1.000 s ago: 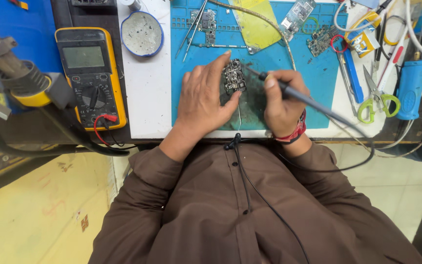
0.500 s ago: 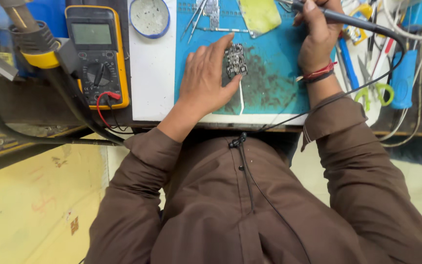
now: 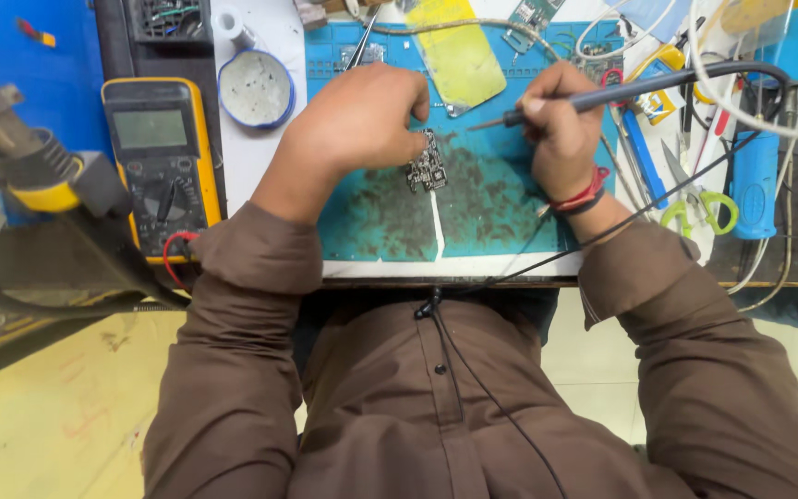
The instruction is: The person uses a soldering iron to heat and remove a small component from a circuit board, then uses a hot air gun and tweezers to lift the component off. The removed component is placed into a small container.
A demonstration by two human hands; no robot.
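Observation:
My left hand point(image 3: 357, 125) presses down on a small dark circuit board point(image 3: 428, 167) lying on a stained blue work mat point(image 3: 491, 208); the fingertips hold its upper edge. My right hand point(image 3: 561, 129), with a red band at the wrist, grips a dark soldering iron point(image 3: 621, 92) like a pen. The iron's tip point(image 3: 475, 126) points left and hovers just above and to the right of the board, apart from it. The iron's black cord runs off to the right.
A yellow multimeter point(image 3: 157, 162) lies left of the mat, a round white tin point(image 3: 255, 88) behind it. A yellow sponge pad point(image 3: 459, 55) sits at the mat's far edge. Scissors with green handles point(image 3: 699, 199), a blue tool point(image 3: 755, 180) and tangled cables crowd the right side.
My right hand, which had swung away to the far right with the iron, has come back, and the tip is now close to the board. My left hand stayed on the board.

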